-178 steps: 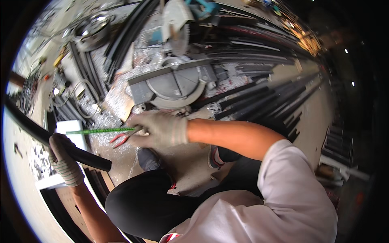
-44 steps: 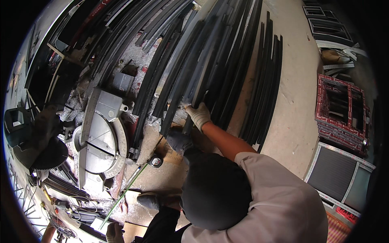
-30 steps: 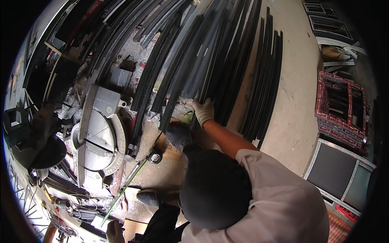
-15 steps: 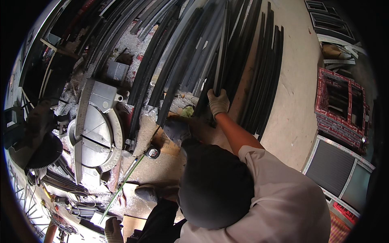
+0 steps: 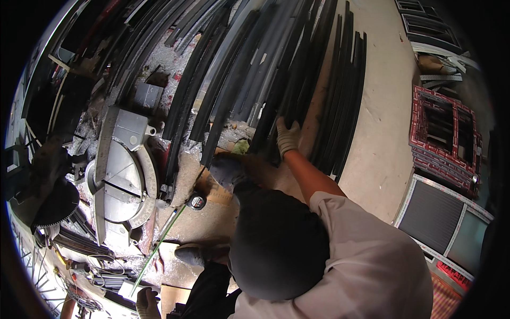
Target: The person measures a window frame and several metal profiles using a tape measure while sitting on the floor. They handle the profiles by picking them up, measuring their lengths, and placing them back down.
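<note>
- The workshop's concrete floor (image 5: 380, 133) serves as the work surface, bare toward 1 o'clock and strewn with shavings around the saw.
- From 11 to 1 o'clock lie many long black profiles (image 5: 260, 58), roughly parallel, probably because pieces this long store best flat and side by side, near ends within reach.
- The right hand (image 5: 288, 137), gloved, is just off centre toward 2 o'clock. Thumb and fingers are parted by about one bar's thickness and appear closed around a profile's near end; how firmly, the view does not show. An end grip likely suits a bar lying among its neighbours.
- The left hand (image 5: 147, 302), also gloved, rests at 7 o'clock on the lower edge, fingers curled. Whether it holds anything, one cannot tell.
- Beside that hand, a green strip (image 5: 159, 242) slants up toward a round tape measure (image 5: 196, 201) at 8 o'clock, seemingly kept handy near the feet. Red pliers (image 5: 159, 264) lie next to it.
- At 9 o'clock the mitre saw's round table (image 5: 123, 181) sits low on the floor, perhaps so long bars need no lifting.
- At 3 o'clock, red-and-black frames (image 5: 443, 135) are stacked apart from the loose stock.
</note>
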Motion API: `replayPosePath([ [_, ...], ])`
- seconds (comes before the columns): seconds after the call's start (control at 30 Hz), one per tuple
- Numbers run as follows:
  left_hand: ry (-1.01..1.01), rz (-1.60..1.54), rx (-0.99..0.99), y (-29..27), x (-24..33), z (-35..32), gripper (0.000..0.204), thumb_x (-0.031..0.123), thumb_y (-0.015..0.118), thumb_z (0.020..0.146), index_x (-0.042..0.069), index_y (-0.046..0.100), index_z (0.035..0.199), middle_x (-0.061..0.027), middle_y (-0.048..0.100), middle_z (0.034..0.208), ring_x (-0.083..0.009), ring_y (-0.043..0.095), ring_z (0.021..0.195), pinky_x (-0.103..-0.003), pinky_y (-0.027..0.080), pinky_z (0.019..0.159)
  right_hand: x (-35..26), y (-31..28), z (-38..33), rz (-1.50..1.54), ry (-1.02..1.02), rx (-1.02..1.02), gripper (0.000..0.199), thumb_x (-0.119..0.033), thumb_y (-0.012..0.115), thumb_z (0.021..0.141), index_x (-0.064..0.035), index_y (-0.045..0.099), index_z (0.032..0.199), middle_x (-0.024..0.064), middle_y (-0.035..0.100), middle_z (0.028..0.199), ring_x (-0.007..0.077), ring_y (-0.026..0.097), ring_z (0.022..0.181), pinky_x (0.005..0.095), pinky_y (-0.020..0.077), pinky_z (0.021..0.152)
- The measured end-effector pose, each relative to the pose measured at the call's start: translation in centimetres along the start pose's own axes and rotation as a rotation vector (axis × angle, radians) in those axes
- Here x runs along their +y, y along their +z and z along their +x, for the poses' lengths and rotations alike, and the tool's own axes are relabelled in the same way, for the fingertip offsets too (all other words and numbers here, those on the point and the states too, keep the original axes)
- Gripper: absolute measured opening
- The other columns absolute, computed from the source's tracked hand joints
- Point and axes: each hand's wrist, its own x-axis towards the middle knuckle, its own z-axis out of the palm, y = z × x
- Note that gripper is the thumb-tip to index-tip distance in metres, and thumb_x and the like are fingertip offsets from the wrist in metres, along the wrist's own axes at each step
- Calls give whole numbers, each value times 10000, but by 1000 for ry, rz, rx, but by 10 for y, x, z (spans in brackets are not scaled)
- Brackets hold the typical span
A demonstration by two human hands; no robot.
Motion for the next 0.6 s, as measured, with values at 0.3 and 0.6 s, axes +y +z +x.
replayPosePath([
  [0.3,-24,5,-45,-7,8,-12,466,420,604,1011,4,639,1218,-82,697,1041,-177,601,893,-349,483,828,-2,-5,-4,67,151,-206,687,-603,613,885,38,593,1129,276,681,1098,389,693,1005,453,545,887],
  [0.6,73,1,24,-14,-50,31,340,394,597,1013,63,632,1080,-35,680,772,-87,578,553,-239,441,515,10,-4,1,32,164,-287,657,-594,589,904,26,589,1124,272,684,1098,430,673,1047,480,538,911],
])
